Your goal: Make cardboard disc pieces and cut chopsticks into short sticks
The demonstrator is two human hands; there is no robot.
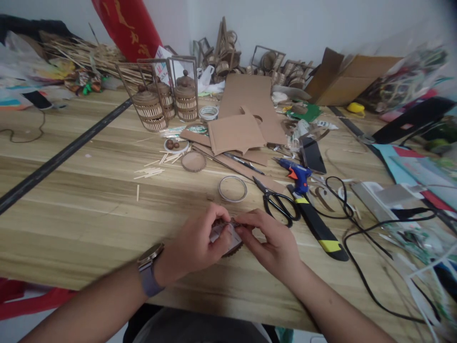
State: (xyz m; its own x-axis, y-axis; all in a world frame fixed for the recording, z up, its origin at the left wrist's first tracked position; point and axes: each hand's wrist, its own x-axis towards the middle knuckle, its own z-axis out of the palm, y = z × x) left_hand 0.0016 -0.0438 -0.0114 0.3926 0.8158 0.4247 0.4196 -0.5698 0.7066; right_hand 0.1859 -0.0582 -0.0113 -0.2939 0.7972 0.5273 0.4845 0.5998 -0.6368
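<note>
Crossing the near edge of the wooden tabletop (107,214), both forearms (100,297) have wood grain stretching leftward to a black strip (67,150); scissors (268,191) and a black-and-yellow cutter (317,228) limit room on the right. Left hand (202,233) and right hand (276,243) each keep a narrow grip, fingertips close together, pinching a small ridged-edge disc (233,242) between them, nearer than a pale ring (220,191).

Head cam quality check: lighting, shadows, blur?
Head view: light dim and diffuse; soft shadow on the table below the left hand and right hand; scissors and glue gun outlines readable; clear bag at upper right smeared; top-right corner darkened.
</note>
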